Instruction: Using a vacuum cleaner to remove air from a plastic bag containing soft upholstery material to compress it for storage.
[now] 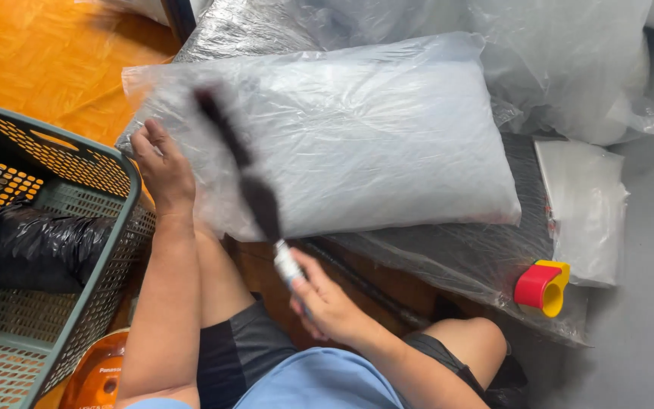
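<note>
While the person sits low with both knees up, a white pillow sealed in a clear plastic bag (342, 136) lies across in front of them, resting on a dark, plastic-wrapped slab (456, 257) beside their legs. Their left hand (162, 170) lies flat and open against the pillow's left end, fingers spread over the plastic. Their right hand (327, 303) is clenched around the pale handle of a dark brush (255, 193), which slants up and leftward over the front of the bag; the brush is blurred, so I cannot tell whether its bristles touch the plastic. To the left, just beside the left forearm, stands a grey-green plastic basket (126, 227) with perforated walls, and a crumpled black plastic bag (35, 246) sits inside it. An orange floor (54, 60) spreads behind the basket. To the right, at the slab's near corner, rests a tape dispenser in red and yellow (543, 286), with a smaller flat clear-wrapped white packet (588, 204) just above it. More loose clear plastic-bagged bundles (569, 68) pile up behind the pillow.
</note>
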